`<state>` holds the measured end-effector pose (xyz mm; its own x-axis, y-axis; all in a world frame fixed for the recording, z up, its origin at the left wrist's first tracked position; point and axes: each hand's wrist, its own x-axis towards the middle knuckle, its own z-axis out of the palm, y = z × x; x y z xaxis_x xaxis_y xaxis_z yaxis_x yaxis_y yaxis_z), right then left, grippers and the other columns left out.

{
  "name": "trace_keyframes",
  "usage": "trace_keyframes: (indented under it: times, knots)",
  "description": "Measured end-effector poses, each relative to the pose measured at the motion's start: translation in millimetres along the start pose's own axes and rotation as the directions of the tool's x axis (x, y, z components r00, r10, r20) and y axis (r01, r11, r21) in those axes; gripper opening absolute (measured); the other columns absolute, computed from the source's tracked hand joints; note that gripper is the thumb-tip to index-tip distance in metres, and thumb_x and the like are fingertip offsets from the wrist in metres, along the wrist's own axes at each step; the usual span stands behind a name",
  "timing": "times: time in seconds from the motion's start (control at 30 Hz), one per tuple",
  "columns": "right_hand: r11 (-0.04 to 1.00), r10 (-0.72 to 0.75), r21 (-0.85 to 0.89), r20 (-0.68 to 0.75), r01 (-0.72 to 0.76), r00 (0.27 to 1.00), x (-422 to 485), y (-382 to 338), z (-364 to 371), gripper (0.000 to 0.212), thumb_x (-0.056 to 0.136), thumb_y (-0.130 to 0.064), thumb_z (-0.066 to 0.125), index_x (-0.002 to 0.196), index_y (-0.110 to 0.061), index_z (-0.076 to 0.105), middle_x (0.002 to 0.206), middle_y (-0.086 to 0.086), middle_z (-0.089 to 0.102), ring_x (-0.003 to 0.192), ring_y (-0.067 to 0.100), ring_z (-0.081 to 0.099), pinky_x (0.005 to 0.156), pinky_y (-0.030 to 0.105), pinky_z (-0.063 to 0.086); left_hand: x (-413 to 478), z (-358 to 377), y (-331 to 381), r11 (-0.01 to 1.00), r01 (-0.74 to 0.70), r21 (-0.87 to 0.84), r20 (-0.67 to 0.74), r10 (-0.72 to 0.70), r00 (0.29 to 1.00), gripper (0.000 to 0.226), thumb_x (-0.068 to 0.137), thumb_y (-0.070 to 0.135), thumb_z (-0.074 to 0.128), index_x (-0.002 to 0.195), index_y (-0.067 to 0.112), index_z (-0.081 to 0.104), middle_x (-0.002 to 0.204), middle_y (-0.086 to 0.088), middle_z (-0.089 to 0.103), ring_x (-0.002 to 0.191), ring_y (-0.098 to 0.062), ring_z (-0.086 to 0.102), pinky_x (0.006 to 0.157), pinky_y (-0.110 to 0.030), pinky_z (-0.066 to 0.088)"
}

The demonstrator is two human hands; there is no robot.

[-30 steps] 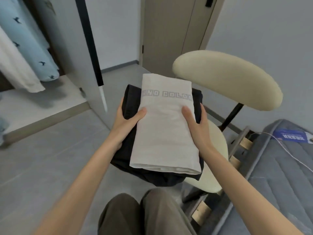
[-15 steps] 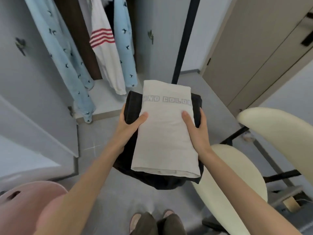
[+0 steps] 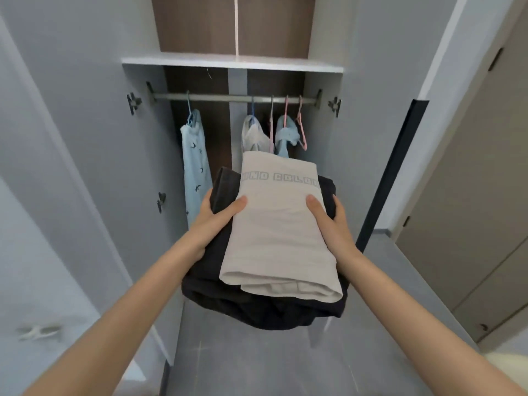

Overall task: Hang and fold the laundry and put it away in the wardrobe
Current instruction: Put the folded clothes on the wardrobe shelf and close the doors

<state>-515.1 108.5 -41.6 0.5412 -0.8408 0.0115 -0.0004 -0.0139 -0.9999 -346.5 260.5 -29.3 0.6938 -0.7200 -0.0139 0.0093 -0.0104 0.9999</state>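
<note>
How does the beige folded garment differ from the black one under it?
The beige garment lies on top, the black garment underneath. The beige one carries grey printed lettering; the black one shows none. The beige one is narrower and neatly folded; the black one is wider, its near edge sagging. Shared: both form one stack gripped by left hand and right hand.

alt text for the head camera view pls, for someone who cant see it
A left hand and right hand grip a stack of folded clothes, a beige garment on a black garment, in front of an open wardrobe. Inside, light blue and pale clothes hang from a rail under a shelf.
</note>
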Motion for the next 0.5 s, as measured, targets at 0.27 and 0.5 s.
trace_keyframes:
  times: [0.27, 0.5]
  knots:
    - [0.994, -0.103, 0.039, 0.061, 0.101, 0.993, 107, -101, 18, 0.09, 0.08, -0.058, 0.063, 0.151, -0.031, 0.014, 0.148, -0.001, 0.037, 0.121, 0.02, 0.048, 0.089, 0.033, 0.042, 85, -3, 102, 0.987, -0.153, 0.044, -0.022, 0.154, 0.988, 0.058, 0.082, 0.044, 0.067, 0.131, 0.028, 0.041, 0.116, 0.007, 0.061, 0.099, -0.011, 0.063, 0.071, -0.022, 0.049]
    - [0.976, -0.205, 0.09, 0.096, 0.197, 0.974, 224, -194, 25, 0.094, 0.079, -0.055, 0.067, 0.151, -0.026, 0.016, 0.145, 0.001, 0.041, 0.114, 0.02, 0.052, 0.086, 0.034, 0.043, 183, 11, 187, 0.954, -0.298, 0.033, -0.052, 0.299, 0.953, 0.051, 0.082, 0.04, 0.068, 0.126, 0.023, 0.05, 0.112, 0.003, 0.067, 0.093, -0.011, 0.067, 0.066, -0.02, 0.052]
